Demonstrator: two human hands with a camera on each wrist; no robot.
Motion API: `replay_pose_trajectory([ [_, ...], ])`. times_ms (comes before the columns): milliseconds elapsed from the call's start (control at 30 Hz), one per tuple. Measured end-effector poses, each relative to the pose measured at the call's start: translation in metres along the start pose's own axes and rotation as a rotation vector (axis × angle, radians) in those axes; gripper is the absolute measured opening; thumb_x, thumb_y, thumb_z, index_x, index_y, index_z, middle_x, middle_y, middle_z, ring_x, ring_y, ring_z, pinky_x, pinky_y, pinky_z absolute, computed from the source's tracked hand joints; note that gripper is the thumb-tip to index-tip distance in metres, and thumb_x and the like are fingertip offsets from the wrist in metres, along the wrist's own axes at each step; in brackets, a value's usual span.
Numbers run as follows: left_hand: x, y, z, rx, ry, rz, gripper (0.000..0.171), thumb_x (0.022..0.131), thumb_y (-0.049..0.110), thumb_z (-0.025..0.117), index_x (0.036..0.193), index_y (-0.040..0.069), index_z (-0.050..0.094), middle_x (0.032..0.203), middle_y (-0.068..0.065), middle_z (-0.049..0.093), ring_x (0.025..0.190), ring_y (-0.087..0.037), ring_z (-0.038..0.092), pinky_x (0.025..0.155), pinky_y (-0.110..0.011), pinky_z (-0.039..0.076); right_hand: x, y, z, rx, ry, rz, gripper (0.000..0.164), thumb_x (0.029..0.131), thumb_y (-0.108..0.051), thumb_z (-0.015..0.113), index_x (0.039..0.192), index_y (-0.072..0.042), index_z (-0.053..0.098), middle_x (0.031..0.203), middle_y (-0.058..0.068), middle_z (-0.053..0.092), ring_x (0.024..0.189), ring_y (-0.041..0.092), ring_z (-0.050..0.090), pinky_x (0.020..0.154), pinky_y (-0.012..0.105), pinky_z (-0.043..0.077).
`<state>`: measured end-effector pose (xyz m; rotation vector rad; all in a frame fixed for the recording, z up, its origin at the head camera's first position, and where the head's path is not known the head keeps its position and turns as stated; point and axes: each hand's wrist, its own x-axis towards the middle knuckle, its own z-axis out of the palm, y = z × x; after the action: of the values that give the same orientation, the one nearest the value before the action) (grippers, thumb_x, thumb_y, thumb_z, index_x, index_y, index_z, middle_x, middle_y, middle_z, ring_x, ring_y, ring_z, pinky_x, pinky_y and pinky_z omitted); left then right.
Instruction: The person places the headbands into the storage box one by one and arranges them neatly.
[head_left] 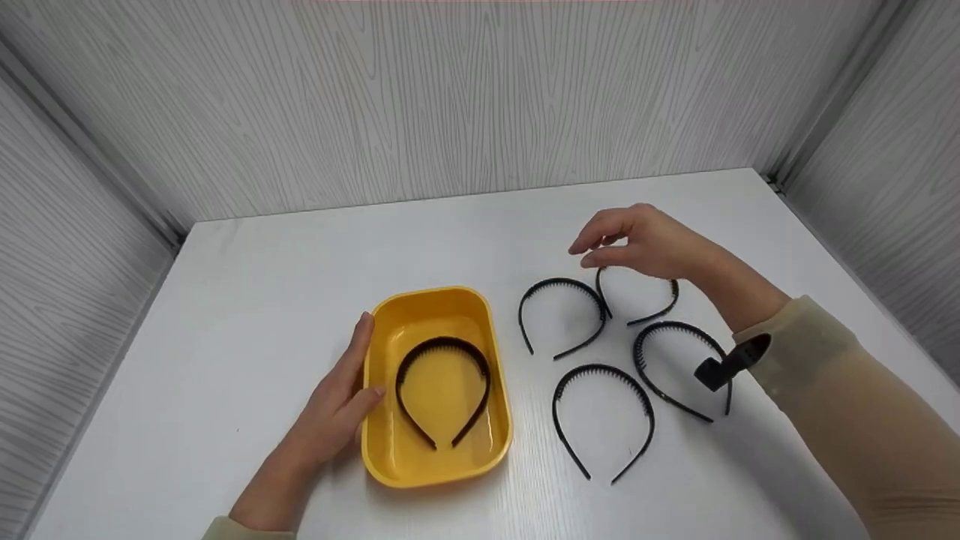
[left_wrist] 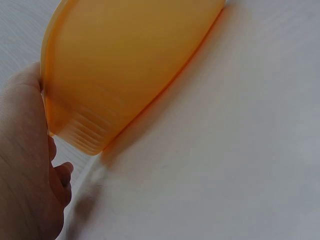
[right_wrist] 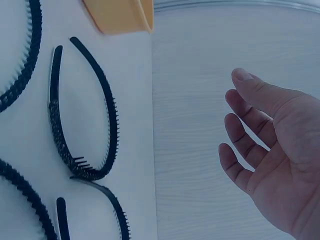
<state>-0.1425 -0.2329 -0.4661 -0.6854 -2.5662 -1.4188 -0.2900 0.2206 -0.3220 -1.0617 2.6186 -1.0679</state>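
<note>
My left hand (head_left: 334, 416) grips the left side of a yellow plastic tray (head_left: 442, 306), its thumb over the rim and the other fingers along the outside wall. Inside the tray lies a black toothed headband (head_left: 444, 342). Over the far right of the table hovers my right hand (head_left: 649, 241), holding nothing, its fingers loosely bent. It partly covers the farthest headband (head_left: 673, 300). Just left of that one is another headband (head_left: 559, 282), overlapping it. Nearer me lie a headband (head_left: 602, 368) beside the tray and one (head_left: 679, 325) partly behind the right wrist's strap.
The white table (head_left: 225, 360) is enclosed by a pale wood-grain back panel (head_left: 450, 97) and side panels. A black clip-like piece (head_left: 731, 364) sticks out from the right sleeve (head_left: 825, 375), above the right-hand headband.
</note>
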Motion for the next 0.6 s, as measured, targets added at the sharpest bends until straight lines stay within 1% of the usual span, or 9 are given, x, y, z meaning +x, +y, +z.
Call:
replay_pose_trajectory([
  [100, -0.001, 0.0, 0.0, 0.004, 0.002, 0.002, 0.082, 0.105, 0.013, 0.058, 0.172, 0.017, 0.011, 0.178, 0.0, 0.014, 0.162, -0.021, 0.014, 0.127, -0.019, 0.009, -0.006, 0.012, -0.005, -0.005, 0.038, 0.05, 0.016, 0.099, -0.017, 0.077, 0.113, -0.022, 0.083, 0.116, -0.004, 0.075, 0.105, 0.011, 0.066, 0.087, 0.025, 0.053],
  [200, 0.0, 0.0, -0.001, 0.008, 0.003, 0.01, 0.082, 0.104, 0.013, 0.058, 0.172, 0.015, 0.011, 0.177, -0.001, 0.014, 0.162, -0.021, 0.014, 0.127, -0.02, 0.01, -0.01, 0.024, -0.011, -0.009, 0.075, 0.091, 0.016, 0.1, -0.017, 0.076, 0.114, -0.021, 0.082, 0.118, -0.002, 0.075, 0.104, 0.008, 0.065, 0.087, 0.024, 0.051],
  [333, 0.0, 0.0, -0.001, 0.018, 0.005, 0.006, 0.083, 0.104, 0.014, 0.058, 0.172, 0.016, 0.011, 0.177, -0.001, 0.014, 0.162, -0.02, 0.014, 0.127, -0.02, 0.009, -0.013, 0.042, -0.016, 0.017, 0.117, 0.148, 0.018, 0.1, -0.018, 0.076, 0.117, -0.019, 0.082, 0.12, -0.001, 0.075, 0.108, 0.009, 0.064, 0.091, 0.023, 0.051],
  [467, 0.0, 0.002, -0.002, 0.021, 0.004, -0.005, 0.083, 0.104, 0.014, 0.058, 0.172, 0.016, 0.011, 0.177, 0.0, 0.014, 0.162, -0.02, 0.014, 0.127, -0.02, 0.009, -0.014, 0.06, -0.019, 0.064, 0.147, 0.217, 0.022, 0.101, -0.021, 0.075, 0.121, -0.016, 0.081, 0.123, 0.003, 0.073, 0.111, 0.012, 0.063, 0.093, 0.023, 0.052],
  [600, 0.001, 0.003, -0.002, 0.007, -0.005, -0.018, 0.083, 0.104, 0.014, 0.057, 0.172, 0.017, 0.011, 0.178, 0.001, 0.013, 0.162, -0.019, 0.013, 0.127, -0.02, 0.009, -0.012, 0.076, -0.018, 0.076, 0.162, 0.275, 0.027, 0.101, -0.025, 0.076, 0.125, -0.014, 0.079, 0.126, 0.005, 0.072, 0.114, 0.013, 0.062, 0.1, 0.028, 0.049],
])
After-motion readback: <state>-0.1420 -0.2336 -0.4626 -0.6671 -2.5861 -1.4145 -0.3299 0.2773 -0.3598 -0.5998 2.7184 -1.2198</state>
